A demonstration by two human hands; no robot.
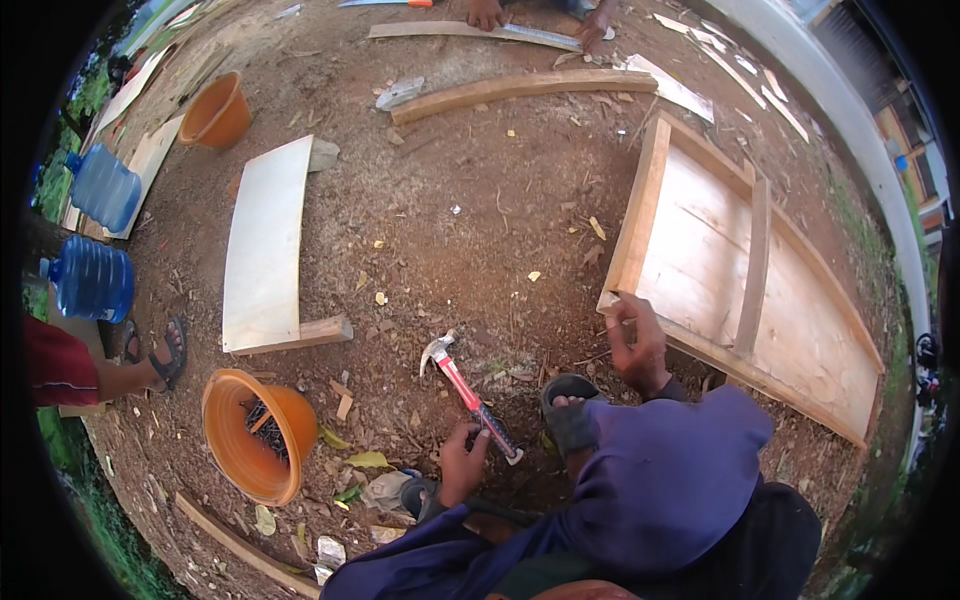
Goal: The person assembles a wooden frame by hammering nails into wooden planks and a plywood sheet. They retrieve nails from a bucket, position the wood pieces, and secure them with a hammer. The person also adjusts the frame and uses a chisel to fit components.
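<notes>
Left hand [463,463]: curled fingertips at the handle of the red-and-black hammer [474,402]; cannot tell whether they close round it. Hammer head lies forward of those fingertips. Right hand [642,350]: thumb and fingers drawn near each other at the closest corner of the wooden frame [640,230]; firmness of hold unclear. Left of the left hand: orange bucket [293,408] containing dark nails [272,440]. Forward of bucket: white board [268,240].

garment: loose, blue-purple [680,450] | right cuff [668,390]: dark, snug | cloth at lower right [775,535]: black | sandals [568,428]: 2, dark, right one open-toed | left hand [463,466], right hand [641,348]: bare
</notes>
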